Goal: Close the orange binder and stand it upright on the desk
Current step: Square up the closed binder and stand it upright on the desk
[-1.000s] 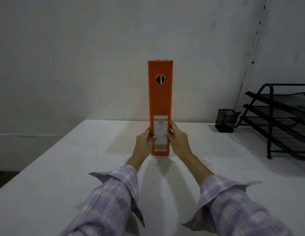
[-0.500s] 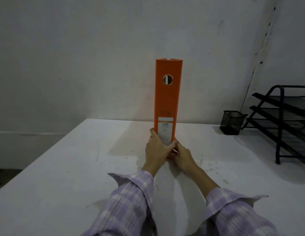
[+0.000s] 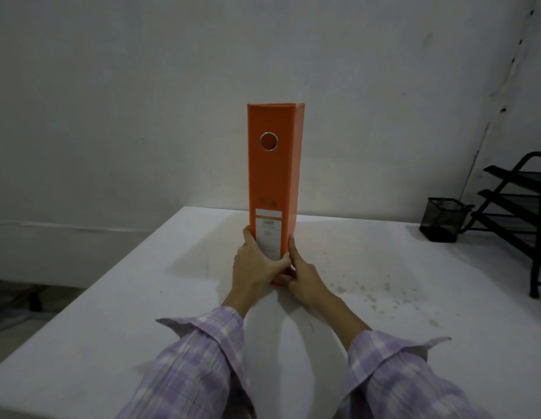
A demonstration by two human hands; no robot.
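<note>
Tall orange cardboard lever-arch binder (image 3: pixel 273 182) stands closed, spine toward camera, mid white desk (image 3: pixel 118 297), well left of black mesh pen cup (image 3: pixel 443 219). Left hand (image 3: pixel 254 267) & right hand (image 3: pixel 302 276) clasp its base w/ fingers wrapped round. Ease both off slowly & evenly so it doesn't tip.

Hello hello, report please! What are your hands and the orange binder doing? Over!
Left hand and right hand grip the binder low. Binder shut, upright on the desk. Nothing near it; pen cup far right.
</note>
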